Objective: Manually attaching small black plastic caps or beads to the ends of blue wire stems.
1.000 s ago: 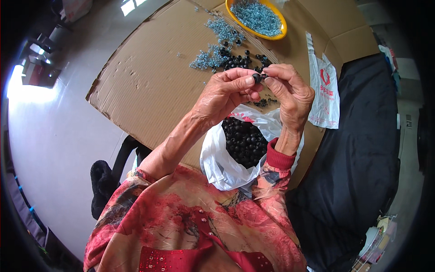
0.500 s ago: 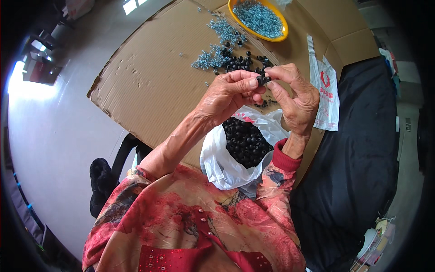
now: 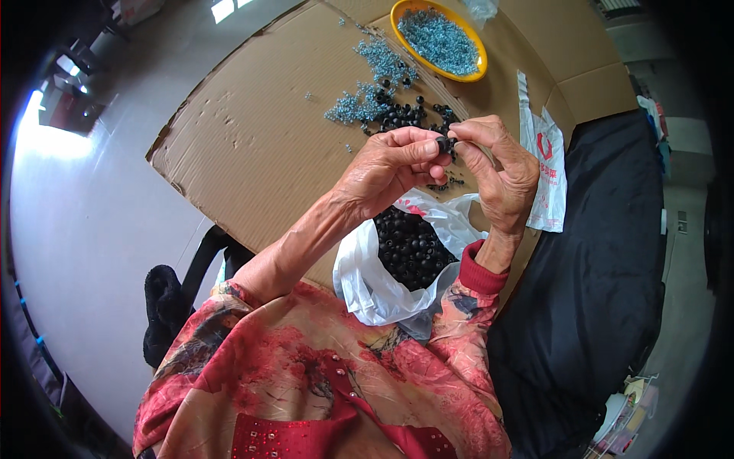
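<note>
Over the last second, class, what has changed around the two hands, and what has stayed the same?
Very little moved. The left hand and right hand stay raised together, fingertips still pinching a small black piece between them; the grip only shifted slightly. Nothing was picked up or let go. The white bag of black beads, the yellow bowl, the loose pile and the cardboard lie as before.

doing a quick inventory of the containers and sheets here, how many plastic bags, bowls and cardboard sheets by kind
White plastic bags: 2 (one full of black beads below the hands, one flat bag on the cardboard's right edge)
Yellow bowls: 1, the bowl holding pale blue pieces
Cardboard sheets: 1, the cardboard
Total: 4
</note>
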Motion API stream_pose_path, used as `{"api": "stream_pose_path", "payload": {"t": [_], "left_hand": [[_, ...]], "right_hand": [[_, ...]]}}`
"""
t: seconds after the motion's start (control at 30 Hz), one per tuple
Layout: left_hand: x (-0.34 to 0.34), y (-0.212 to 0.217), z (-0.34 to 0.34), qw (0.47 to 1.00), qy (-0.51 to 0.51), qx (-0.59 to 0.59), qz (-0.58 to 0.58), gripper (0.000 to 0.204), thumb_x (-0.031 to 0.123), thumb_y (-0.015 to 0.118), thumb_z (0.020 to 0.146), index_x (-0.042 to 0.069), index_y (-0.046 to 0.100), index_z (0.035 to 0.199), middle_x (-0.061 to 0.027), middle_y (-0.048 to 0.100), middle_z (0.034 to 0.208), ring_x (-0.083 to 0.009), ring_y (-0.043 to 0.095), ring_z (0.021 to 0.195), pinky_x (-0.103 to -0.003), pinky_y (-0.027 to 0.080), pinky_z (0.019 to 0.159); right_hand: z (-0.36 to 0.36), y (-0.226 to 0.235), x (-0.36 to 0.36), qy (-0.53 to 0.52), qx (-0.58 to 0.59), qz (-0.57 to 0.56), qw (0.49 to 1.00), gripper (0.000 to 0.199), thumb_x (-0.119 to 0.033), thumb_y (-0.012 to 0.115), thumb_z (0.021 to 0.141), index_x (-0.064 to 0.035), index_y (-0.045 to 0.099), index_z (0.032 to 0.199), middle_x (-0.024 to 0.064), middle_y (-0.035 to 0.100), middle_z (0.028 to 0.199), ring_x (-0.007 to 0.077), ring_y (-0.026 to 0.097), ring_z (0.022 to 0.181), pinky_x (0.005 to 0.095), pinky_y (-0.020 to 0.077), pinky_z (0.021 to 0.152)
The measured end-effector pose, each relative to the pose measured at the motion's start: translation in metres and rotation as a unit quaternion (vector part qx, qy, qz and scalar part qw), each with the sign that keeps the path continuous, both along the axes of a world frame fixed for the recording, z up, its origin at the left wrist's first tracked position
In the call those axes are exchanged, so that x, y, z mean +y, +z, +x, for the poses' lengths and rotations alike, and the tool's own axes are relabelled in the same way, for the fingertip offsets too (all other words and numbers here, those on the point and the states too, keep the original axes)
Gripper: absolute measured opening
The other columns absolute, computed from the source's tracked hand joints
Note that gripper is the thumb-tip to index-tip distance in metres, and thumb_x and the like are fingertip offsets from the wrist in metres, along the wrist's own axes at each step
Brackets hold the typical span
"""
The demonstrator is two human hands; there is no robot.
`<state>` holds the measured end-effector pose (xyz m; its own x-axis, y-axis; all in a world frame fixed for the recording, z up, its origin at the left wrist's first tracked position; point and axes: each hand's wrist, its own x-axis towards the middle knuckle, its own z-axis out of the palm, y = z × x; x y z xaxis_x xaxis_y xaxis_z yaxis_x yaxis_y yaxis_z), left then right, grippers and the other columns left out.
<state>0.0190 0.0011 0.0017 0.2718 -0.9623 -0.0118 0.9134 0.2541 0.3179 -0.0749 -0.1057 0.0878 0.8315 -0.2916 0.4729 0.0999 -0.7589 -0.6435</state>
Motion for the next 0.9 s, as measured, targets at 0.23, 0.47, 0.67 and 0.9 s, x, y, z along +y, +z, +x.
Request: {"api": "stream_pose_path", "payload": {"t": [0.23,0.47,0.67,0.9], "left_hand": [[0.001,0.002,0.0,1.0,0.013,0.002,0.007,0.017,0.009,0.059,0.083,-0.001,0.057,0.097,-0.0103,0.063,0.082,-0.0157,0.061,0.069,-0.032,0.052,0.07],[0.0,0.007,-0.004,0.999,0.035,0.01,0.032,0.017,0.01,0.059,0.084,-0.002,0.058,0.096,-0.0108,0.063,0.083,-0.0168,0.062,0.071,-0.03,0.053,0.07],[0.0,0.006,-0.001,0.999,0.032,0.004,0.027,0.016,0.01,0.056,0.086,-0.001,0.057,0.098,-0.0114,0.063,0.085,-0.0165,0.062,0.073,-0.032,0.053,0.074],[0.002,0.007,0.0,0.999,0.033,0.012,0.011,0.016,0.009,0.056,0.086,-0.001,0.057,0.098,-0.0117,0.063,0.086,-0.0161,0.062,0.074,-0.033,0.053,0.075]], "right_hand": [[-0.001,-0.002,-0.003,-0.021,0.018,0.045,0.999,0.009,0.001,0.063,0.074,-0.0008,0.063,0.084,0.0076,0.061,0.078,0.0159,0.059,0.072,0.026,0.046,0.064],[-0.002,-0.009,0.0,-0.052,0.01,0.034,0.998,0.007,-0.001,0.063,0.075,-0.0004,0.062,0.082,0.0079,0.061,0.077,0.0161,0.059,0.072,0.0263,0.0455,0.064],[0.0,-0.01,-0.001,-0.05,-0.002,0.057,0.997,0.008,-0.001,0.063,0.075,-0.0007,0.062,0.083,0.0077,0.061,0.077,0.016,0.059,0.07,0.0266,0.0458,0.063],[0.004,-0.015,0.001,-0.062,-0.028,0.045,0.997,0.007,-0.003,0.063,0.076,-0.0015,0.062,0.082,0.0073,0.061,0.075,0.0165,0.059,0.069,0.0269,0.046,0.063]]}}
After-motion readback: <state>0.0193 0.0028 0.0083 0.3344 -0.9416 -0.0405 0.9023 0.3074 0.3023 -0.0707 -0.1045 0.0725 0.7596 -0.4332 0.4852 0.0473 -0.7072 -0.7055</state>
